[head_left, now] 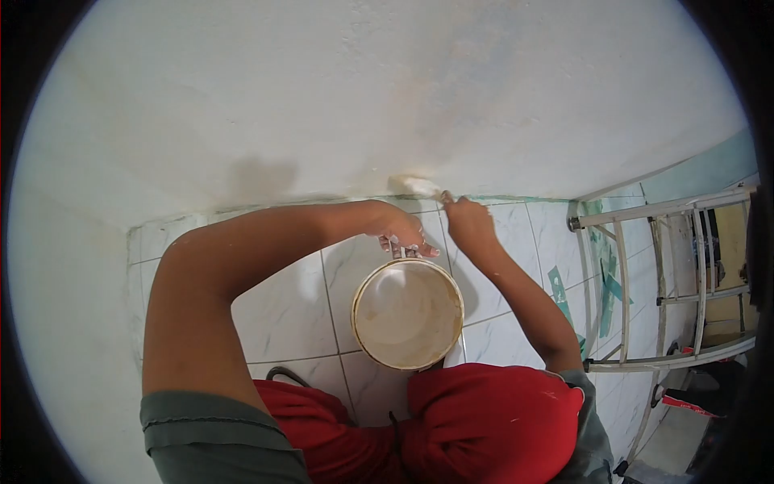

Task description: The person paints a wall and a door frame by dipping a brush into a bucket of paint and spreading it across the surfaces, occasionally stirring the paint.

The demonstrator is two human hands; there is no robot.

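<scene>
My left hand (400,231), with white paint on its fingers, is closed at the far rim of a round bucket (374,284). The bucket is tilted so that its pale, stained inside faces me. In my right hand (471,224) is the handle of a paintbrush (419,187), gripped with the fingers wrapped round it. Its whitish bristles lie against the bottom of the white wall (322,121), just above the floor line. My fingers hide most of the handle.
White marbled floor tiles (278,323) run along the wall's foot. A metal ladder (621,282) stands on the right, with strips of green tape (559,290) on the floor near it. My knees in red cloth (492,411) are close behind the bucket.
</scene>
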